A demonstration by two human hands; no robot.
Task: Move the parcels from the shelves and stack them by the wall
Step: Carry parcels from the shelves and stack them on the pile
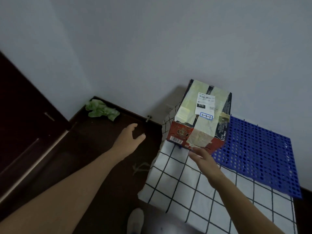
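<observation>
Down on the checked cloth (185, 183), far end close to the wall (168, 48), right side over the blue perforated mat (261, 157): the taped parcel (200, 115), label up, marked 3-3-1. Long axis running away from the camera toward the wall, red near end facing back. Right hand (205, 160) by far the nearer, just below that near end, fingers straight and spread, tips at the bottom edge. Touching or a hair short, too close to call. Left hand (130, 138) well apart to the left, over dark floor (101, 149), fingers loose and open, gripping nothing. Looks like a parcel set down, perhaps one last nudge toward the wall to come. Nothing visible between parcel and wall to block a push along that axis. Further out: crumpled green material (102, 109) in the corner, a door stop (148, 118) at the skirting, dark door (25, 115) on the left, a pale shoe (135, 220) at the bottom.
</observation>
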